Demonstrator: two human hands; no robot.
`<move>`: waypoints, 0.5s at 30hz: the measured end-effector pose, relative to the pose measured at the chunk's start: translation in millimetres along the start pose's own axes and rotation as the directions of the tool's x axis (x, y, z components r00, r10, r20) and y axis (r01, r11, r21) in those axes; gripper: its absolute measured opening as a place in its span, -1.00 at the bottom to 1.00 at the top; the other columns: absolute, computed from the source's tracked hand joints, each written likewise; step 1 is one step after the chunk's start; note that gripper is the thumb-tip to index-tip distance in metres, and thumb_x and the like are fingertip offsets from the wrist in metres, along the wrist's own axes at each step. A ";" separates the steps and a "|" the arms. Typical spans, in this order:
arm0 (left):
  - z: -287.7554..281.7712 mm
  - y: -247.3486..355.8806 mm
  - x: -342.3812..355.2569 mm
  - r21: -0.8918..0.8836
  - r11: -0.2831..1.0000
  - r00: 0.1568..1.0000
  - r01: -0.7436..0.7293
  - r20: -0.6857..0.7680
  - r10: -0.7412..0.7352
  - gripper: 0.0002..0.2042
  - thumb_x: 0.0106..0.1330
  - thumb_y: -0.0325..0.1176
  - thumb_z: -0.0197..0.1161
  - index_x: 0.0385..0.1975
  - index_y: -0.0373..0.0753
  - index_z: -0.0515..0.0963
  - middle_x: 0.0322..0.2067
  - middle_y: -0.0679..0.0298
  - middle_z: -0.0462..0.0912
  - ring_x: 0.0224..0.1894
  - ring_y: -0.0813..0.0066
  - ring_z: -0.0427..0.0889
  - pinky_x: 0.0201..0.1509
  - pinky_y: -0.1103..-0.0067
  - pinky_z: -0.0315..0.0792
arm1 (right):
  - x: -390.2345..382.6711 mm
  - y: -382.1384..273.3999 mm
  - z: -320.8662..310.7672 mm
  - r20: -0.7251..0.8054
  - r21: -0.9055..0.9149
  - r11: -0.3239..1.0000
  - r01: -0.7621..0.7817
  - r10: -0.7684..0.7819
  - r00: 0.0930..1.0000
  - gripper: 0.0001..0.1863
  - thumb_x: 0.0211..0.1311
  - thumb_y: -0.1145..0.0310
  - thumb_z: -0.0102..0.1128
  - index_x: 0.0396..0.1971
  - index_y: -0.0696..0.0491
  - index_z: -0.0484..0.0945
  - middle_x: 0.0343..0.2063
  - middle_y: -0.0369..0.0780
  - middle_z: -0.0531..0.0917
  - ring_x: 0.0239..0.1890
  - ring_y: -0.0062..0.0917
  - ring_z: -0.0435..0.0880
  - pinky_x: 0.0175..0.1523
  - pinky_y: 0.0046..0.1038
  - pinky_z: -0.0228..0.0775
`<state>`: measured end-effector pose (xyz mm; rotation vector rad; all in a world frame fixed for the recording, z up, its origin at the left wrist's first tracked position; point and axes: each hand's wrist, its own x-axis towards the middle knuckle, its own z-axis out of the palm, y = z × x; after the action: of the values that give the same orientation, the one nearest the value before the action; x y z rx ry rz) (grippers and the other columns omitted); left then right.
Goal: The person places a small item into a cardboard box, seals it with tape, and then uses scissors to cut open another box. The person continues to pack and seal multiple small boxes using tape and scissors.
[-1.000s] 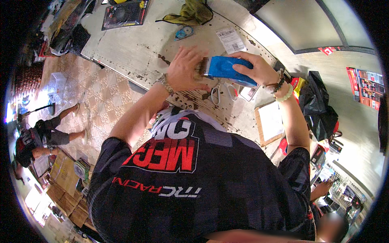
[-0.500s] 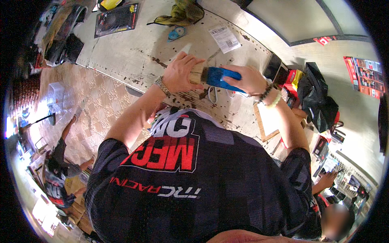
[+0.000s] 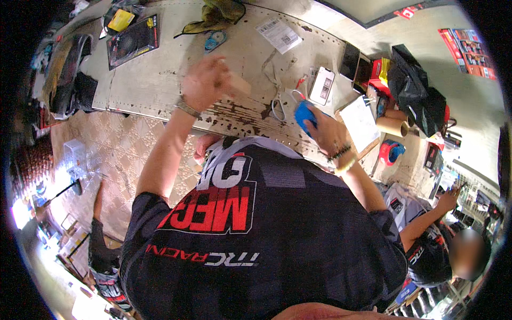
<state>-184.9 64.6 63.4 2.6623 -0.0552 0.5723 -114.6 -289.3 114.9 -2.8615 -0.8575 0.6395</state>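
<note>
My left hand (image 3: 205, 82), wearing a metal watch, is raised over the worn table and smeared by motion. Against its fingertips shows a blurred small tan box (image 3: 240, 84), which the fingers appear to grip. Near the table's front edge, my right hand (image 3: 329, 129) is closed round a blue tape dispenser (image 3: 305, 115), whose far side is hidden by the fingers. Between the hands lie scissors (image 3: 278, 108) with light handles. A white phone (image 3: 322, 85) rests just beyond the right hand.
A printed paper label (image 3: 279, 35), a small blue dispenser (image 3: 215, 40) and a yellow-green cloth (image 3: 216, 16) lie farther back. At right are a clipboard with paper (image 3: 360, 121), a cardboard roll (image 3: 392, 126) and a black bag (image 3: 412, 80). A co-worker (image 3: 426, 245) is at the right.
My hands have moved apart. The left hand has drawn left with the tan box, and the right hand has pulled the blue dispenser nearer to me, uncovering the phone and scissors.
</note>
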 end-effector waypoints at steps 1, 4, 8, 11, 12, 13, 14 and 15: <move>3.5 -23.0 -4.1 0.036 0.998 0.996 0.058 -0.076 -0.055 -0.79 0.13 -0.27 0.27 -0.26 -0.17 0.60 -0.07 0.15 0.57 -0.09 0.12 0.55 0.06 0.29 0.39 | -16.9 9.9 13.1 -0.083 0.057 0.997 -0.049 0.053 0.995 -0.52 0.28 0.10 0.07 0.17 -0.10 0.34 -0.26 -0.10 0.68 -0.30 -0.18 0.68 -0.25 -0.15 0.49; 6.9 -107.3 -27.3 -0.146 0.893 0.902 0.426 -0.012 -0.432 -0.74 0.27 -0.13 0.13 -0.30 -0.17 0.62 -0.21 0.09 0.61 -0.21 0.13 0.59 -0.13 0.33 0.47 | -53.2 38.0 66.0 -0.234 0.154 0.971 -0.185 0.218 0.947 -0.50 0.29 0.18 0.08 0.20 -0.02 0.31 -0.16 -0.07 0.65 -0.22 -0.20 0.67 -0.20 -0.18 0.48; 44.2 -162.9 -91.3 -0.588 0.191 0.373 0.786 0.205 -0.905 -0.63 0.39 -0.08 -0.03 -0.27 -0.21 0.64 -0.30 0.04 0.65 -0.35 0.19 0.61 -0.25 0.34 0.50 | -70.6 72.6 144.4 -0.457 0.192 0.965 -0.176 0.247 0.855 -0.47 0.25 0.29 0.16 0.21 0.00 0.29 -0.26 0.00 0.63 -0.29 -0.10 0.63 -0.24 -0.17 0.46; 69.7 -150.4 -124.0 -0.123 0.756 0.750 0.643 -0.097 -0.654 -0.64 0.32 -0.02 0.09 -0.25 -0.18 0.64 -0.26 0.10 0.68 -0.31 0.21 0.63 -0.24 0.32 0.50 | -75.4 85.5 180.1 -0.515 0.153 0.967 -0.202 0.253 0.819 -0.41 0.18 0.34 0.24 0.22 0.01 0.27 -0.14 0.04 0.53 -0.15 -0.08 0.53 -0.08 -0.12 0.37; 70.9 -142.7 -123.7 -0.002 0.859 0.850 0.512 -0.140 -0.507 -0.65 0.27 0.00 0.15 -0.22 -0.15 0.64 -0.22 0.11 0.68 -0.25 0.21 0.63 -0.19 0.31 0.50 | -73.5 83.8 185.6 -0.542 0.117 0.963 -0.241 0.266 0.797 -0.40 0.17 0.33 0.25 0.21 0.01 0.27 -0.07 0.04 0.49 -0.09 -0.07 0.49 -0.02 -0.09 0.32; 72.1 -128.1 -122.4 0.018 0.883 0.872 0.469 -0.170 -0.460 -0.63 0.22 0.02 0.20 -0.17 -0.13 0.62 -0.17 0.14 0.66 -0.18 0.21 0.62 -0.12 0.28 0.48 | -70.3 80.0 186.9 -0.559 0.100 0.953 -0.287 0.292 0.776 -0.39 0.15 0.32 0.26 0.21 0.01 0.27 0.00 0.03 0.45 -0.02 -0.07 0.45 0.04 -0.06 0.27; 70.3 -111.7 -118.0 0.032 0.900 0.886 0.434 -0.198 -0.420 -0.59 0.16 0.04 0.26 -0.12 -0.11 0.61 -0.12 0.16 0.65 -0.11 0.22 0.62 -0.06 0.25 0.46 | -66.2 72.9 184.9 -0.501 0.194 0.915 -0.354 0.403 0.766 -0.36 0.08 0.31 0.32 0.18 -0.01 0.29 0.16 0.01 0.27 0.13 -0.05 0.26 0.17 0.02 0.05; 64.6 -96.2 -111.9 0.132 0.921 0.928 0.366 -0.127 -0.350 -0.53 0.12 0.07 0.29 -0.06 -0.09 0.57 -0.06 0.20 0.61 -0.03 0.22 0.57 0.02 0.21 0.40 | -61.2 65.5 178.5 -0.585 0.176 0.940 -0.292 0.338 0.737 -0.36 0.08 0.27 0.31 0.19 -0.01 0.30 0.17 0.00 0.27 0.14 -0.09 0.26 0.19 0.00 0.03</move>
<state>-250.5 121.0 -72.5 2.6880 0.5168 0.6064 -201.8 -383.9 -37.9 -2.8623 -0.2370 -0.2562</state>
